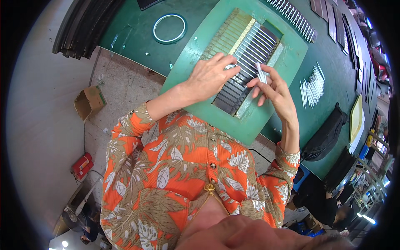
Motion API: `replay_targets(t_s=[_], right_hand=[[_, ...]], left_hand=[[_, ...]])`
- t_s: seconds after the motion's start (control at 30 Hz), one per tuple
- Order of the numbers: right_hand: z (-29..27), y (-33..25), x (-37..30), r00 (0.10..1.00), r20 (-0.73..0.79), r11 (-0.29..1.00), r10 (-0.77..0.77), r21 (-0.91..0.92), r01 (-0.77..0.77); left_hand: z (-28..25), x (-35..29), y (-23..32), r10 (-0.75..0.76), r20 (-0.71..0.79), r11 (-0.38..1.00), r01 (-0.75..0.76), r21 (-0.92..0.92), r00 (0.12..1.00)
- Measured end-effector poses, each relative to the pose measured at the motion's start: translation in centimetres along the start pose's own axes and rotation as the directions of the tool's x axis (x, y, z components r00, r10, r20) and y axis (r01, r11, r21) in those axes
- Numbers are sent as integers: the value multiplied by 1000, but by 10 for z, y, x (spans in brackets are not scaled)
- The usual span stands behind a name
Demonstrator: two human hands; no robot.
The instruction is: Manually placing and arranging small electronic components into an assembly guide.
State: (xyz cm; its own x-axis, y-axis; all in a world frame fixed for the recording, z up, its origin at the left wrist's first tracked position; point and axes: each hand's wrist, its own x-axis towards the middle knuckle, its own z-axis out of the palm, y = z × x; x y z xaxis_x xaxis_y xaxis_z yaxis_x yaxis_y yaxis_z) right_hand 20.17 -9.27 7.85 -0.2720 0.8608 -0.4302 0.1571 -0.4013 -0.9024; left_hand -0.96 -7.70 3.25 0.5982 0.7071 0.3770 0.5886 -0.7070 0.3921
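My left hand [213, 76] bends over a slotted jig [259, 43], its thumb and fingertips pinched together at the slots. A whitish bit shows between those fingers, too small to name. Thin silver rods lie side by side across the upper part of the jig; its lower slots look dark. Between the thumb and fingers of my right hand [275, 89] is a small bundle of thin white rods [261, 74], just right of the jig. The jig is set in a green board [191, 91] that lies in front of my body.
A loose pile of thin white rods [312, 86] lies on the green table [287, 121] to the right. Beyond the jig is a dark strip [293, 18] carrying a row of rods. A roll of tape [170, 29] and stacked dark strips [85, 25] are at the left; a black bag [326, 133] sits right.
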Motion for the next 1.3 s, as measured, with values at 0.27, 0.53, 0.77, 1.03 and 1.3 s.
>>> replay_targets(t_s=[0.27,0.53,0.77,1.03,1.3], right_hand=[[26,-14,-19,985,169,996,-31,85,17],[22,-8,-20,977,188,995,98,-24,-96],[17,3,-13,992,111,997,64,41,-69],[11,11,9,999,35,999,39,-37,-37],[10,19,16,998,-52,995,27,-92,-32]], left_hand=[[-22,-1,24,-295,378,298,460,-836,878],[-30,-18,24,-381,513,37,567,-823,769],[-24,-28,13,-508,473,-15,541,-841,720],[-14,-19,-3,-552,246,403,513,-758,797],[-7,-20,-7,-375,-86,835,296,-465,923]])
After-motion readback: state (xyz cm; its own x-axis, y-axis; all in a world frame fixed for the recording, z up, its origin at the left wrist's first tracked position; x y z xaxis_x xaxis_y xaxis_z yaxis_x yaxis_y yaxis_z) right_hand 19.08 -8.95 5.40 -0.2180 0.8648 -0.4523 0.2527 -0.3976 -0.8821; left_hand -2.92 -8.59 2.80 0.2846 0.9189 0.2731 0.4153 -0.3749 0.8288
